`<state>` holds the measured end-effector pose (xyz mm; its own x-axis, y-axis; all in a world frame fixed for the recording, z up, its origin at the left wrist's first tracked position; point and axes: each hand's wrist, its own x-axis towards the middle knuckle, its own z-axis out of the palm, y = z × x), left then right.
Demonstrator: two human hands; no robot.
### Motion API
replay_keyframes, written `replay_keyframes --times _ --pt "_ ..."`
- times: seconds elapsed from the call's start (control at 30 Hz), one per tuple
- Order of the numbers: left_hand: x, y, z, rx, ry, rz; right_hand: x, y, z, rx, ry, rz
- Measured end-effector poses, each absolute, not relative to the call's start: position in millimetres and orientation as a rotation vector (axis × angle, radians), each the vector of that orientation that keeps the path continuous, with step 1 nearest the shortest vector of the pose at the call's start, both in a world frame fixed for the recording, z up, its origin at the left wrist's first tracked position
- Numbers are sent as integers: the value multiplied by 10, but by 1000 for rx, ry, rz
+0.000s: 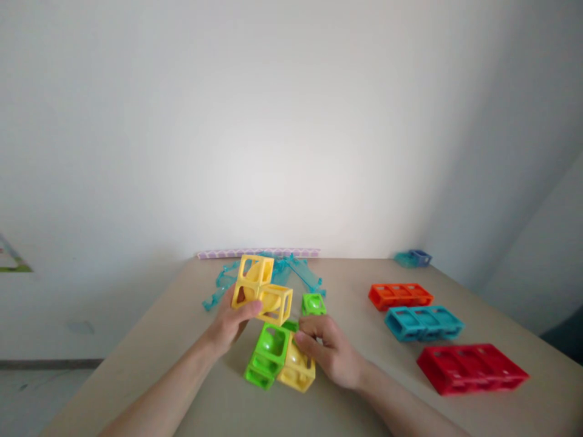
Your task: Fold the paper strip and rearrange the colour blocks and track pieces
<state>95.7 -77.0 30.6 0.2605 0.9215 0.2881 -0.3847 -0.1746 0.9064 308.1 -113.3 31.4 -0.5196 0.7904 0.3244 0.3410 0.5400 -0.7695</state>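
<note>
My left hand (228, 328) is closed round a piece made of yellow open-frame cube blocks (272, 301), stepped like an L and raised above the table. Its thumb presses the front of the lower cubes. Below and to the right are green cube blocks (273, 343) joined beside a yellow cube block (298, 367). My right hand (334, 352) grips this green-and-yellow piece from the right, with thumb and curled fingers at the yellow block's upper edge. Just behind the right hand a green cube block (313, 304) shows in part; whether it joins the held piece I cannot tell.
Clear blue track pieces (300, 273) lie in a heap behind the hands, before a purple patterned strip (259, 252) at the wall. On the right are orange (401, 295), teal (424, 323) and red (471, 367) three-cell blocks. A dark blue block (419, 258) sits in the far corner.
</note>
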Motion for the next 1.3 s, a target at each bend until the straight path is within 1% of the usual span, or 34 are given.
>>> replay_keyframes --times 0.27,0.37,0.5,0.7,0.8,0.93,1.1,1.3 --pt "963 -878 448 1109 597 1215 3070 -1128 300 -996 -2102 843" --pt "945 -881 459 1156 593 1207 3051 -1113 242 -970 -2000 959" --pt "947 -860 396 1154 587 1286 3004 -1115 187 -929 -1813 1149" --pt "966 -788 334 1183 591 1388 3052 -1096 241 -848 -1477 1275" --pt "961 -787 308 1289 641 1336 3101 -1069 295 -858 -1216 1364" --pt "1002 -849 280 1487 681 1169 3109 -1049 377 -827 -960 1344" --pt "1120 -932 309 1524 548 976 3055 -1047 386 -908 -1015 1462" --pt "1124 -898 306 1494 533 932 3033 -1006 277 -959 -1081 1470"
